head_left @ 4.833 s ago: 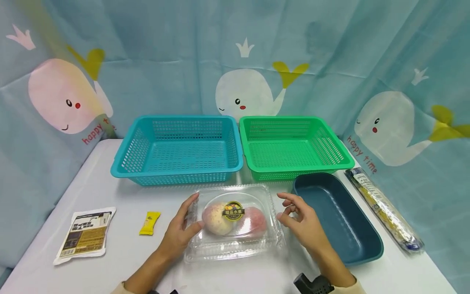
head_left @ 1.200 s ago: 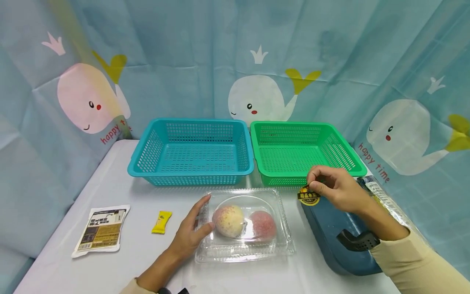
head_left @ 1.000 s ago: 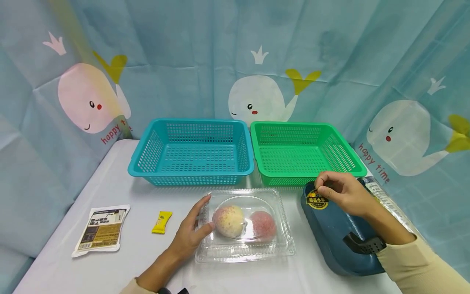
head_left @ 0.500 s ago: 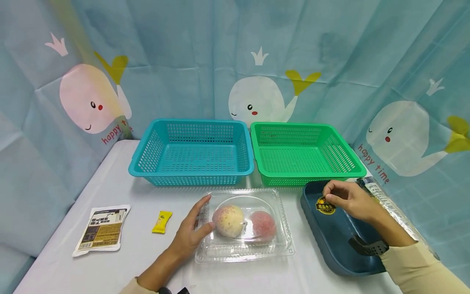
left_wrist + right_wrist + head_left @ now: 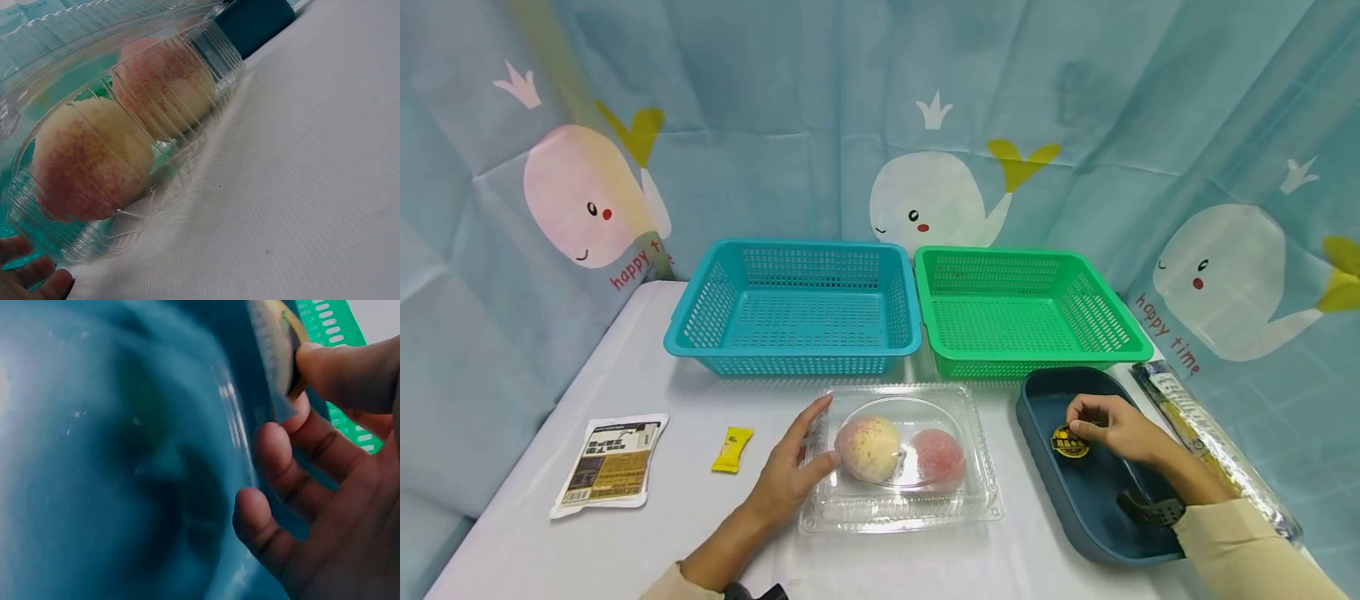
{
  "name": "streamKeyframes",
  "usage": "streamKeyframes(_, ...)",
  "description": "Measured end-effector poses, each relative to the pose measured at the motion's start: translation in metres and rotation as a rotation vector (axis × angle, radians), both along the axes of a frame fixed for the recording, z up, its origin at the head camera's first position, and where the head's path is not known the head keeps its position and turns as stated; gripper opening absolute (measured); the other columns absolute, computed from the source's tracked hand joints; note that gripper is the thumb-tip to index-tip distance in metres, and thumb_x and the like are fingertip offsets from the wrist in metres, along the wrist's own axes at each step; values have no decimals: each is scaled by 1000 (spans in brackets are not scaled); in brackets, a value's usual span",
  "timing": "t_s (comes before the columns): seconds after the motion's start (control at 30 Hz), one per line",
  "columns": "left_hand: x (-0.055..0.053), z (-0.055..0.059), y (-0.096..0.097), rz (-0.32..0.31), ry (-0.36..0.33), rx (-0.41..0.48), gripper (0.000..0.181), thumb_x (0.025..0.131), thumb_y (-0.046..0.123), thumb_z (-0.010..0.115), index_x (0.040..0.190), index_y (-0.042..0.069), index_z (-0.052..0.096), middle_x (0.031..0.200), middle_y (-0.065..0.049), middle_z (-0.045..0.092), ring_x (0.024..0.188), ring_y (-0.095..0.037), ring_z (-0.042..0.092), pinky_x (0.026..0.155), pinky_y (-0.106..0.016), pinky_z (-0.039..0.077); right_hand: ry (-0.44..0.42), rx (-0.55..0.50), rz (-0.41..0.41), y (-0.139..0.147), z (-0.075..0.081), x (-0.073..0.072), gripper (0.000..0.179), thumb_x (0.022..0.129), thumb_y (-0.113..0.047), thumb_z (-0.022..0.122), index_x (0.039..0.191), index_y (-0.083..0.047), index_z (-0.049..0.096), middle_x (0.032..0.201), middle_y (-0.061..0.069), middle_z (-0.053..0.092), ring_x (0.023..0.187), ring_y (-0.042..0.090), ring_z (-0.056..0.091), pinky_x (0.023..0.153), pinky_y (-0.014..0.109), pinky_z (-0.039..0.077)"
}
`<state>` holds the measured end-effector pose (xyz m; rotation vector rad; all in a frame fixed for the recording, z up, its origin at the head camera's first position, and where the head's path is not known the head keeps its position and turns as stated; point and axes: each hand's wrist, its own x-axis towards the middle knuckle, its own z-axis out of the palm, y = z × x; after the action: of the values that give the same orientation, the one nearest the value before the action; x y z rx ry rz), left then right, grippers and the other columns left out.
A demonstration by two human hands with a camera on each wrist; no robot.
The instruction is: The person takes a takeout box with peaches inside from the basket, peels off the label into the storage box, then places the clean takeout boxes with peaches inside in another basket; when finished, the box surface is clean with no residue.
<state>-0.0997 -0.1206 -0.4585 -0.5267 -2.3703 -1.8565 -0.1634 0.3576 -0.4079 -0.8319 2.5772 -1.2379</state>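
Note:
A clear plastic clamshell box (image 5: 895,517) with two peaches inside, one yellowish peach (image 5: 869,450) and one pink peach (image 5: 937,460), stands in the middle of the table. My left hand (image 5: 786,475) rests at its left side, fingers fairly straight along the edge and thumb on the front. In the left wrist view only fingertips (image 5: 53,284) show beside the ribbed wall. Pinched between thumb and fingertips of my right hand (image 5: 1112,429) is a round black-and-gold sticker (image 5: 1070,442), held inside the dark blue basin (image 5: 1051,492). The right wrist view shows the sticker edge-on, other fingers loosely bent.
Behind the box stand a blue basket (image 5: 805,364) and a green basket (image 5: 1037,367), side by side. A white-and-brown food pouch (image 5: 612,462) and a small yellow packet (image 5: 732,450) lie at left. A long silvery package (image 5: 1217,450) lies right of the basin.
The sticker was on the box lid at first; my right hand has peeled it off, carried it right and lowered it into the basin. My left hand stays at the box.

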Motion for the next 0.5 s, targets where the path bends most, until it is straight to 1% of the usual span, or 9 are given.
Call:
streamKeyframes(0.13,-1,3,0,-2,8,-4,64,92,21,57,150,22,32,154,-13,27,137,-44,23,98,-68,30,-1,44,-11,0,-3,-1,11,94,2,58,89,-7,59,81,4,59,67,18,55,57,29,47)
streamKeyframes(0.23,-1,3,0,-6,2,3,64,92,21,56,150,23,32,154,-14,27,137,-44,23,99,-67,29,21,63,16,1,-5,-3,11,93,2,59,89,-8,60,80,3,58,67,17,54,57,29,46)
streamKeyframes(0.33,-1,2,0,-6,-4,10,64,92,21,57,150,23,32,154,-13,27,137,-44,23,99,-67,29,62,84,47,2,-9,-4,14,92,3,60,88,-11,60,78,0,58,66,15,53,57,28,45)
streamKeyframes(0.5,0,1,0,0,0,7,64,91,20,57,150,22,32,154,-13,27,137,-44,24,98,-68,30,89,133,41,4,-14,-5,14,89,1,65,88,-11,60,78,-4,56,66,11,52,57,27,44)
